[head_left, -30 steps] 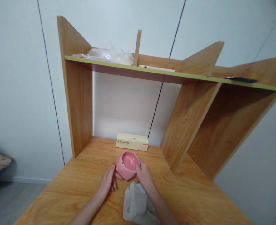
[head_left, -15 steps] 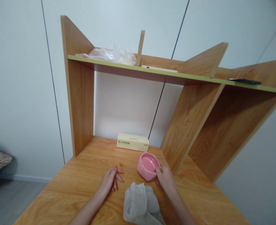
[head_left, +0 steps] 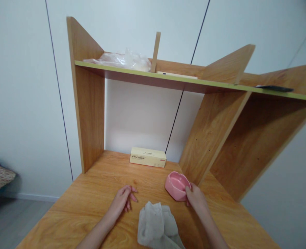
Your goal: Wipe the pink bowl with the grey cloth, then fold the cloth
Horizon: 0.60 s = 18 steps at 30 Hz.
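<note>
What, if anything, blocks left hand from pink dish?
Nothing visible: only tabletop separates the left hand and the pink dish, which the right hand grips. The grey cloth lies nearer the person, off that line.

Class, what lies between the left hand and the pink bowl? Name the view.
In the head view, only bare wooden desktop shows between the left hand and pink bowl; the grey cloth lies nearer the wearer.
</note>
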Available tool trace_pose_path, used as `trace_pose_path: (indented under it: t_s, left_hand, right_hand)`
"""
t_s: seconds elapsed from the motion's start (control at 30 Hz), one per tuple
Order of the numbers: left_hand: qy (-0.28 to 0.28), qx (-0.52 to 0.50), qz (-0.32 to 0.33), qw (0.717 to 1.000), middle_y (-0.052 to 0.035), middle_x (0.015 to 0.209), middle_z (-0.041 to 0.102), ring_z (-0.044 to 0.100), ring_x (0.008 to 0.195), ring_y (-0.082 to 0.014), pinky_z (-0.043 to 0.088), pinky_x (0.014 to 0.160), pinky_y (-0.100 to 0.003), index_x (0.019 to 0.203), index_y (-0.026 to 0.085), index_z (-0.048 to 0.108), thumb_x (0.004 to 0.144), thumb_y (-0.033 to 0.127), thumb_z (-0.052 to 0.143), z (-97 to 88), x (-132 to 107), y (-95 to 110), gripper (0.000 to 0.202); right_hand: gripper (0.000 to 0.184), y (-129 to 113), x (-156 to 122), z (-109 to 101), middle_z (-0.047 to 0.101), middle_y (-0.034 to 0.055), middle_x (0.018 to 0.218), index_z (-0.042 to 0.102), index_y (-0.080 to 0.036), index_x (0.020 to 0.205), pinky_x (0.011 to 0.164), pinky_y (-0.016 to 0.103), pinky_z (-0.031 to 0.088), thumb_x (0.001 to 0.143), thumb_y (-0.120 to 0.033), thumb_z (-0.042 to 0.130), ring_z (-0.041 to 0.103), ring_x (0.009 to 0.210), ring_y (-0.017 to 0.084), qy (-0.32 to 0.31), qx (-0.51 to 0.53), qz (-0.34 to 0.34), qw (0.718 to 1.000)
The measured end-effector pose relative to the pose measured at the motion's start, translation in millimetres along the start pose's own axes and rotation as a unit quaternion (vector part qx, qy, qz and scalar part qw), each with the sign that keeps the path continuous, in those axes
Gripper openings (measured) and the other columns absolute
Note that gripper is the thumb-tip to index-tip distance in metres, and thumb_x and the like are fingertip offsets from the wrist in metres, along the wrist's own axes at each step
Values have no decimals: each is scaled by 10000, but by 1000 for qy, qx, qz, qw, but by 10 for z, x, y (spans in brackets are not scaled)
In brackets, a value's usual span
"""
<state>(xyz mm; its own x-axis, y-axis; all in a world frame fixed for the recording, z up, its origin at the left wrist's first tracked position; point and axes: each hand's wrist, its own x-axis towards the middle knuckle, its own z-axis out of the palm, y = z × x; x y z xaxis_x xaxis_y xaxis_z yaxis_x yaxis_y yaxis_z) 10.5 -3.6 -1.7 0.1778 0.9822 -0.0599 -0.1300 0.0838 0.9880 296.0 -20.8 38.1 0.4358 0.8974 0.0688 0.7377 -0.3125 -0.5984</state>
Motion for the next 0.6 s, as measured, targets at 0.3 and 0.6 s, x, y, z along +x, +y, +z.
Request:
trace_pose_path:
  t_s: [0.3,0.6]
  left_hand:
    - [-5,8,-5,1000,0,525,611,390,272,-54,241,298,-161,774,142,564,678,539,505,-6,16,-14,413]
    - [-16,22,-4,1000,3,513,597,393,290,-62,247,312,-164,792,142,559,681,542,490,-12,6,-17,421]
  right_hand:
    - [383,130,42,34,633,64,567,594,-97,971,574,253,400,808,-266,291,621,605,197,10,-54,7,998]
    - [412,114,6,60,665,153,870,562,-91,1043,674,280,419,842,-306,274,627,826,233,9,-99,11,995]
